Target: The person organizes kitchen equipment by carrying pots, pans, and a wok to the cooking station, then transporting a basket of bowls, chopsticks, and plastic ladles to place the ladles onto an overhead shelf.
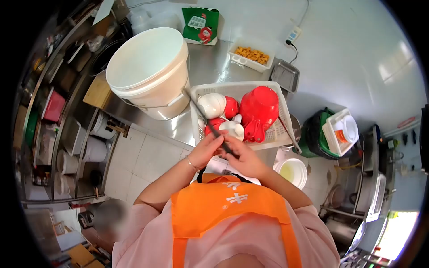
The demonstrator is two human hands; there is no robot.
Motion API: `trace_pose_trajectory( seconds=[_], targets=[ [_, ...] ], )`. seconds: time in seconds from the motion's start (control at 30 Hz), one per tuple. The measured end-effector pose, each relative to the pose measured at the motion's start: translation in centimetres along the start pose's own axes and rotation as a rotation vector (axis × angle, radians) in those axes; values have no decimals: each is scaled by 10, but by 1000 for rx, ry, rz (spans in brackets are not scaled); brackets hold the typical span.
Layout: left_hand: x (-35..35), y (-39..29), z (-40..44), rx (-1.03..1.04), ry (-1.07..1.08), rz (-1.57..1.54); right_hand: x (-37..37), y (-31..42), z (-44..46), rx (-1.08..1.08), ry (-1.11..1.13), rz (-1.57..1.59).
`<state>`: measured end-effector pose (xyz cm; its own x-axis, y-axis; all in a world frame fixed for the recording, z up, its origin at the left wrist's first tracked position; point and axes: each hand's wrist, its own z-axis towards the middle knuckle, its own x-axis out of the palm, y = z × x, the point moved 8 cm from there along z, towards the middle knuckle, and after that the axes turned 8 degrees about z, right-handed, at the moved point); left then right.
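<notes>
Both my hands are closed on a long dark stick-like tool, which slants up and left over a white plastic basket. My left hand grips it at its middle, with a bracelet on the wrist. My right hand holds its lower end, close to my apron. In the basket lie a large red container, white and red cups and red handles. The tool's far tip comes near the side of a big white bucket.
Behind the basket are a green bag, a white tray of orange-brown pieces and a grey metal tray. Shelves stand at left. A green bin and a pail are at right. A person is at lower left.
</notes>
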<state>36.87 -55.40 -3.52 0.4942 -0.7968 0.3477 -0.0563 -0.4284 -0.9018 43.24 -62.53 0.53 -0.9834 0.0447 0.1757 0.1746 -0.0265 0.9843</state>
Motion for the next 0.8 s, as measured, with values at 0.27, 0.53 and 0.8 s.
trace_pose_trajectory(
  seconds=[0.27,0.53,0.8],
  targets=[
    [-53,8,4,-29,-128,-7,-102,-21,-7,69,-479,-571],
    [-85,27,-10,-108,-185,185,-209,-119,20,322,-793,-547],
    [-95,43,-21,-130,-229,160,-235,-177,28,649,-1024,-675]
  ],
)
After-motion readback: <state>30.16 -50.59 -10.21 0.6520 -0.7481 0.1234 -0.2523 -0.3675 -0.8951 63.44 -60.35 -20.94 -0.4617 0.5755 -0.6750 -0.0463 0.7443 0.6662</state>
